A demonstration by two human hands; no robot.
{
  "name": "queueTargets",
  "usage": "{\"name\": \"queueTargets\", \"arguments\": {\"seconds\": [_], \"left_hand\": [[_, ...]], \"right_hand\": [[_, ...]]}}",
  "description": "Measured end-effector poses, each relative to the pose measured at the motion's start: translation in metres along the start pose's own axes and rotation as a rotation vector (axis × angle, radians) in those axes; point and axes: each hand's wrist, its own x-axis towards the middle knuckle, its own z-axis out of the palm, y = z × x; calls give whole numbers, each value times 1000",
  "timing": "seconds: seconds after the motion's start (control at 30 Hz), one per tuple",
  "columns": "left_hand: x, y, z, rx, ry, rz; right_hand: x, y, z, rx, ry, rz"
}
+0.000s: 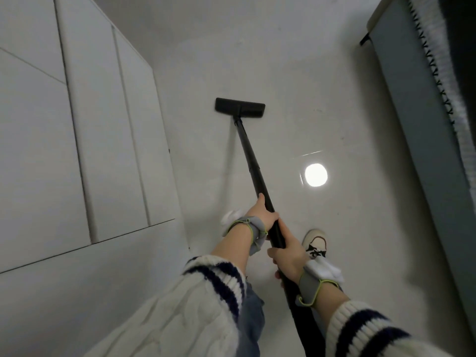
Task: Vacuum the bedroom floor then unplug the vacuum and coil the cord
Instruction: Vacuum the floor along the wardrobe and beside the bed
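Note:
A black vacuum wand point(251, 155) runs from my hands down to a flat black floor head point(240, 107), which lies on the glossy white floor point(296, 99) ahead of me. My left hand point(264, 215) grips the wand higher along the tube. My right hand point(288, 256) grips it just behind, nearer my body. Both wrists wear grey straps with green cords. The vacuum body, its cord and the plug are out of view.
White wardrobe doors point(103, 124) line the left side. A grey bed frame point(412, 124) with a fringed white cover runs along the right. A ceiling lamp's reflection point(315, 174) glares on the floor. My shoe point(316, 243) stands near the wand.

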Motion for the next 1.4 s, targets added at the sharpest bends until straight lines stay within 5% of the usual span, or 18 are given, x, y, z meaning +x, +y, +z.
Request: {"name": "queueTargets", "arguments": {"seconds": [0.37, 0.57, 1.4], "left_hand": [[8, 106, 92, 25, -2, -8], [8, 124, 94, 35, -11, -31], [108, 195, -111, -69, -3, 18]], "right_hand": [[9, 12, -136, -40, 6, -1], [9, 4, -152, -29, -9, -2], [140, -182, -84, -223, 66, -71]]}}
